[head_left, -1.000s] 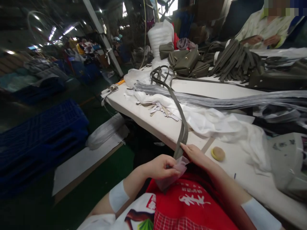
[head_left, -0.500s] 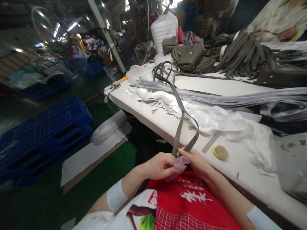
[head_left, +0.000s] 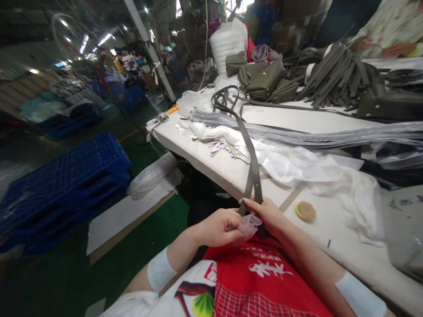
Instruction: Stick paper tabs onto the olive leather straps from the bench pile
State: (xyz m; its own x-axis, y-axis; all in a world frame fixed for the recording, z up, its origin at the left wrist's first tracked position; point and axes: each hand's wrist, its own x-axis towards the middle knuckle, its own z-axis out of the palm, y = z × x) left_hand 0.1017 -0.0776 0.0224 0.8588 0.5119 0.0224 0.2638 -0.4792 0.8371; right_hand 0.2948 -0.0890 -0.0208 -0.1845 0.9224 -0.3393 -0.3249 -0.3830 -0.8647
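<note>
A long olive-grey strap (head_left: 248, 136) with small holes runs from a coil on the table down to my lap, where two lengths meet at my hands. My right hand (head_left: 269, 215) is closed on the strap, thumb and forefinger pinching it near its holes. My left hand (head_left: 220, 226) is closed on a crumpled, see-through pinkish wrap (head_left: 246, 226), close beside the strap. The wrap's lower part and the strap's ends are partly hidden by my fingers. Both hands are held together above a red apron (head_left: 267, 273).
On the white table (head_left: 201, 152) lie paper scraps (head_left: 228, 147), white wrapping (head_left: 297, 163), a yellow-edged round disc (head_left: 305, 211) and olive bags (head_left: 264, 79). Bundled strips (head_left: 340, 79) lie farther back. A co-worker's hands (head_left: 398, 49) are at upper right. Blue pallets (head_left: 66, 176) stand at left.
The strap's two lengths have drawn together; the right one, bowed outward before, now hangs straighter and passes lower behind my right hand. My left hand keeps the wrap.
</note>
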